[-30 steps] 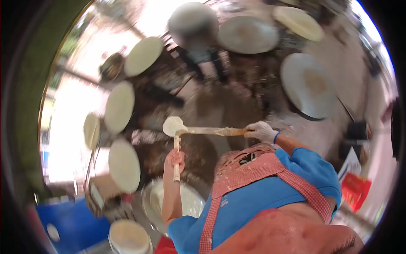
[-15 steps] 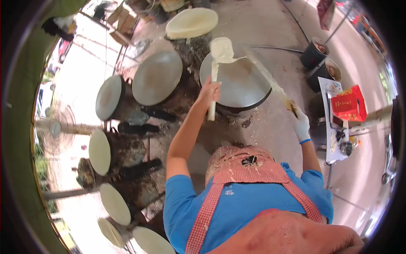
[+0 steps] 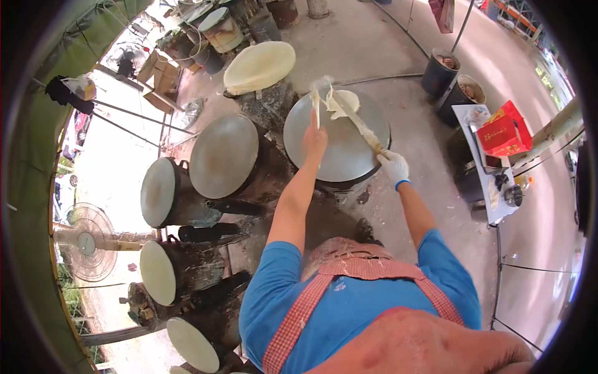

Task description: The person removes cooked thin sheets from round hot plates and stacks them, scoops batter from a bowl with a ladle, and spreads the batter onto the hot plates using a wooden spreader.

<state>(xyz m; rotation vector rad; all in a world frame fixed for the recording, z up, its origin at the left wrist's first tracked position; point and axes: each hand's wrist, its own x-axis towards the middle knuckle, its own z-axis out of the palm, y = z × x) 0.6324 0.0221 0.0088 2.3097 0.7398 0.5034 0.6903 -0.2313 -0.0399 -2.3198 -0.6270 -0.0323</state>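
My left hand (image 3: 315, 140), bare, is wrapped round the handle of a ladle (image 3: 316, 100), whose blurred head is over the far part of a round grey griddle (image 3: 336, 146). In my right hand (image 3: 395, 167), gloved in white, is the near end of a long batter-coated stick (image 3: 358, 121). The stick slants across the griddle, its far end close to the ladle. A patch of pale batter (image 3: 342, 103) lies on the griddle beside the stick.
Bare griddles (image 3: 224, 156) and batter-covered ones (image 3: 157, 273) stand along the left; another covered one (image 3: 260, 65) is beyond. A fan (image 3: 87, 243) stands far left. At right are buckets (image 3: 441, 73) and a small table (image 3: 473, 149) with a red bag (image 3: 504, 129).
The ladle and stick have come down over the griddle, and batter now lies on it. My right hand has moved left, toward the griddle's edge. The view has shifted.
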